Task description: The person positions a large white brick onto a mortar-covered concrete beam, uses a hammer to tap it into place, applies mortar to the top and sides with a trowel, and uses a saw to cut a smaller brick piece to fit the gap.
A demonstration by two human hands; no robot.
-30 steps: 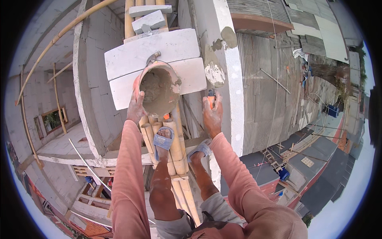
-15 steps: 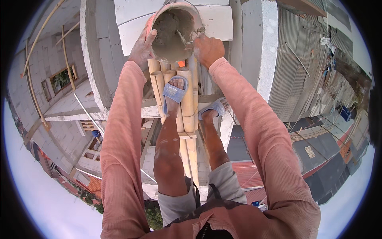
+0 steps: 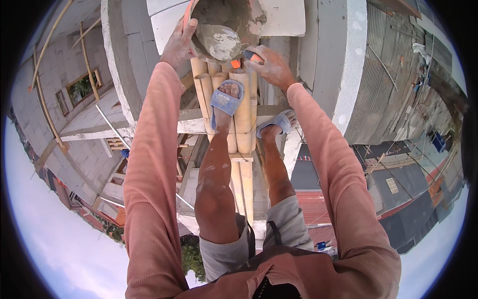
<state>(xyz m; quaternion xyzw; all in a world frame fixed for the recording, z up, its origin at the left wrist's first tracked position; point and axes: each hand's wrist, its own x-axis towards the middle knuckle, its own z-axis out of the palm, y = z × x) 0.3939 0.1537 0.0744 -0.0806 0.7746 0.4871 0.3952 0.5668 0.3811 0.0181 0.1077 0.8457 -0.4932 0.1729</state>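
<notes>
An orange bucket [image 3: 187,14] of wet grey mortar [image 3: 224,12] tilts toward me at the top of the view, partly cut off by the picture's edge. My left hand [image 3: 178,46] grips its left side, the thumb at the rim. In my right hand [image 3: 271,66] is the dark and orange handle of a trowel [image 3: 219,43]. Its rounded blade, smeared with mortar, lies across the near part of the bucket's mouth, face up. Whether the blade touches the mortar beneath is hidden.
White blocks [image 3: 284,17] lie behind the bucket. My sandalled feet stand on bundled bamboo poles [image 3: 243,117] and a concrete beam [image 3: 191,126], high above lower roofs [image 3: 318,212]. A concrete column [image 3: 115,65] rises at left, a pale wall edge [image 3: 352,65] at right.
My right hand has moved right and a little nearer, bringing the trowel blade up to the bucket's near rim. In the picture the bucket sits higher. My left hand keeps its grip.
</notes>
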